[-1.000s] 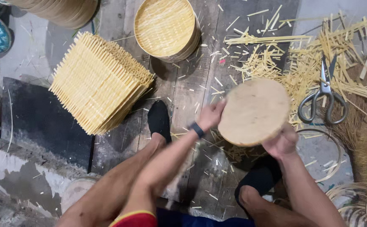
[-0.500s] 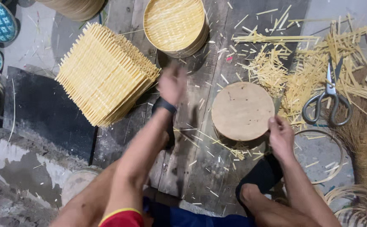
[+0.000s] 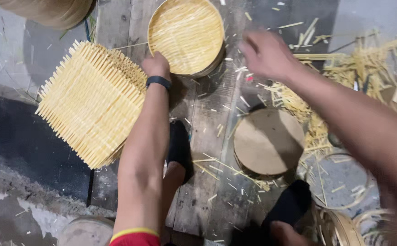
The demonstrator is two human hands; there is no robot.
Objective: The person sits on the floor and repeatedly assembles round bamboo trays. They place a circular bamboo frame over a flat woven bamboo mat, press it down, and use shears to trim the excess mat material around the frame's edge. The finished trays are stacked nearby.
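My left hand [image 3: 155, 66], with a dark band on its wrist, curls over the near rim of a round woven bamboo tray [image 3: 187, 34] at the top centre. My right hand [image 3: 264, 52] hovers blurred to the tray's right, fingers apart and holding nothing. A round flat wooden disc [image 3: 267, 141] lies on the plank floor [image 3: 212, 114] below my right forearm, touched by neither hand. A stack of square woven bamboo mats [image 3: 89, 102] sits just left of my left arm.
Loose bamboo strips and offcuts [image 3: 344, 73] are heaped at the right. Bamboo hoops [image 3: 339, 182] lie at the lower right. My feet in black socks [image 3: 178, 146] rest on the planks. More round trays [image 3: 48, 11] stand stacked at the top left, with a black mat [image 3: 21, 146] at the left.
My right hand has let go of the wooden disc, which now lies on the floor, and reached up towards the round tray. My left hand has moved forward onto the tray's rim.
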